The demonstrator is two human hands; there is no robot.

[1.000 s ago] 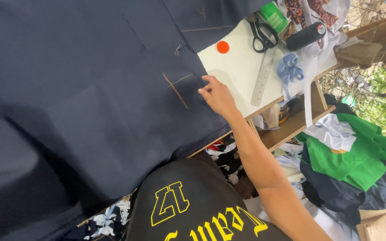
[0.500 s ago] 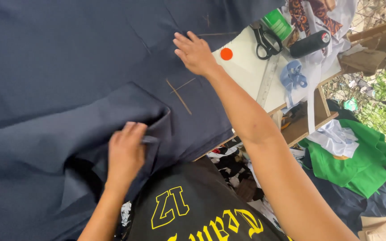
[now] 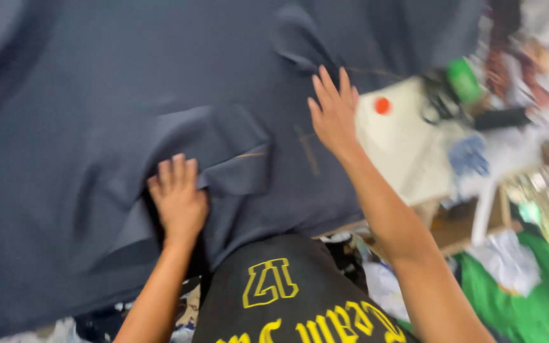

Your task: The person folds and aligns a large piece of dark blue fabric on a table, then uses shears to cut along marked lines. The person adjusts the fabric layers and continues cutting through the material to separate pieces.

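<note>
1. A large dark navy cloth covers most of the desk; only the pale right corner of the desk is bare. The picture is blurred by motion.
2. The left hand lies flat on the cloth near its lower edge, with the fingers together and pointing away from the person. Its grip is wide and flat and holds nothing; it only presses on the cloth beside a raised fold.
3. The right hand is stretched further out, on the cloth just beside the bare corner. Its fingers are spread apart, so the grip is wide and holds nothing.
4. Between both hands the cloth is wrinkled, and thin chalk lines show on it.
5. On the bare corner lies a small orange-red round spot. Behind it are a green object and a dark long object, too blurred to tell exactly.
6. Under the desk on the right, green fabric lies in a heap.
7. At the bottom, the person's black shirt with yellow print is visible.
</note>
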